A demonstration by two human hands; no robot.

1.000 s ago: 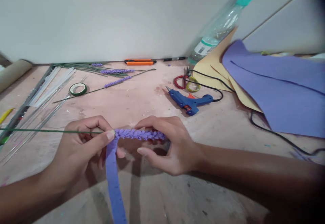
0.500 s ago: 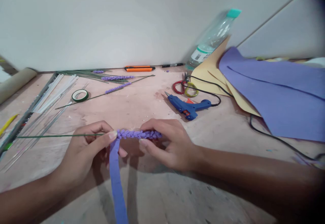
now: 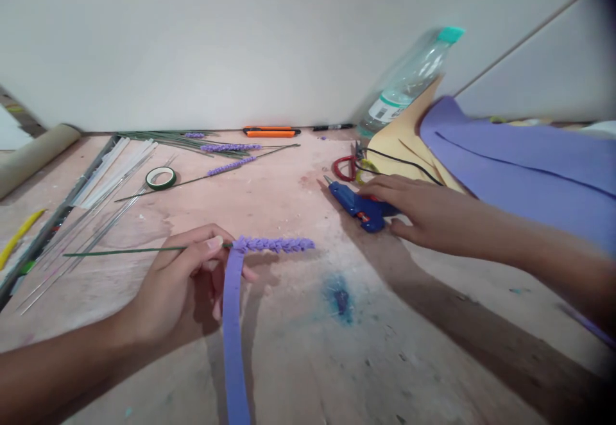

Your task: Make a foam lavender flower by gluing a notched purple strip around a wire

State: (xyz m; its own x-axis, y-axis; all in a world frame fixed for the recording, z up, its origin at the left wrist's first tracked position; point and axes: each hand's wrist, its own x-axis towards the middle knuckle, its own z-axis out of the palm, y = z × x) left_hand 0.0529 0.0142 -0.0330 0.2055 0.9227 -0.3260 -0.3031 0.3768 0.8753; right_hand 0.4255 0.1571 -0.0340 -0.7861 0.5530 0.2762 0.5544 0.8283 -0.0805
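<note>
My left hand (image 3: 185, 277) pinches a thin green stem (image 3: 125, 251) between thumb and fingers. The stem lies level and points left. On its right end sits a lavender flower spike (image 3: 276, 245) of small curled purple petals. From the spike's base a long purple foam strip (image 3: 233, 329) hangs down past the lower edge of view. Over at the right, my right hand (image 3: 418, 210) closes around the handle of a blue hot glue gun (image 3: 344, 199). The gun lies on the table with its nozzle pointing up and left; the hand hides most of the handle.
Behind the gun are red-and-yellow-handled scissors (image 3: 344, 168). A bottle (image 3: 409, 91) leans near purple foam sheets (image 3: 520, 162). Green tape (image 3: 160, 178), finished lavender stems (image 3: 231, 167), glue sticks (image 3: 113, 171), wires and an orange cutter (image 3: 272, 132) lie towards the back and left.
My right hand has let go of the lavender spike and moved right and away from me onto the glue gun. My left hand still holds the stem.
</note>
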